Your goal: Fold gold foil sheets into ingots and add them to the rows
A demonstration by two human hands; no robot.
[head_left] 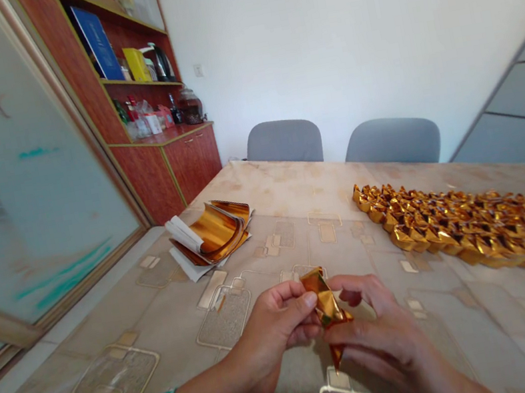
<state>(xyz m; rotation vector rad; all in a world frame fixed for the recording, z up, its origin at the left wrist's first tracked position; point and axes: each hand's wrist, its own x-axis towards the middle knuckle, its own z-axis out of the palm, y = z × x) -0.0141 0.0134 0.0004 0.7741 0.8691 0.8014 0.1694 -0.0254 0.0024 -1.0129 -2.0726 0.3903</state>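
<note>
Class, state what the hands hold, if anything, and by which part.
A folded gold paper piece: the left hand pinches its upper part, the right hand grips its middle; its lower tip hangs free.

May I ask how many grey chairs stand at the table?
2. The left chair stands at the far edge of the table, nearer the cabinet; the right chair beside it. Others may be out of view.
</note>
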